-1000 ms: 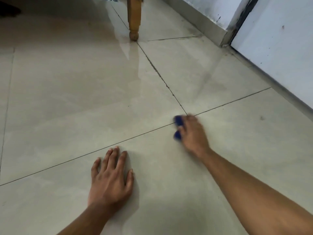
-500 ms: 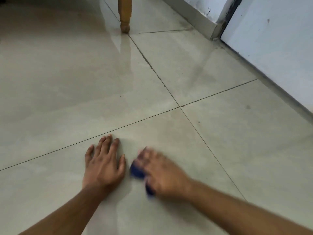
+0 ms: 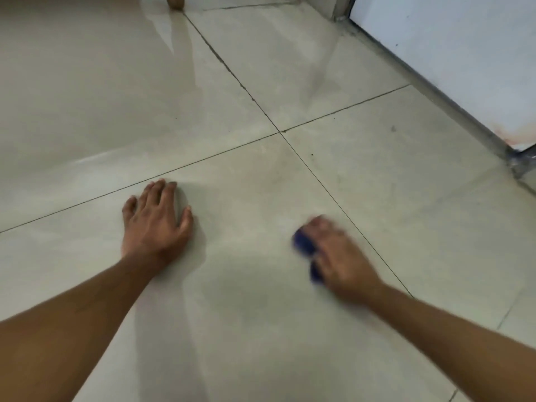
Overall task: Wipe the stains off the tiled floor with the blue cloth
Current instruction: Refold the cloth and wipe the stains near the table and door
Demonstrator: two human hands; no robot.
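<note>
My right hand [image 3: 339,253] presses a bunched blue cloth [image 3: 303,245] flat on the pale tiled floor [image 3: 246,329], just left of a grout line; it is blurred by motion and covers most of the cloth. My left hand [image 3: 155,220] rests palm down on the same tile with its fingers spread and holds nothing. Small dark specks [image 3: 393,129] mark the tile to the far right. Faint dull streaks [image 3: 278,181] show near the tile's far corner.
A wooden furniture foot [image 3: 175,0] stands at the top edge. A white wall or door [image 3: 464,62] with a grey skirting runs along the right side. A reddish smear [image 3: 513,137] shows low on it.
My right hand has slid the cloth rightward, away from my left hand, after sweeping in from the grout crossing. The view has tipped down. My left hand has stayed planted.
</note>
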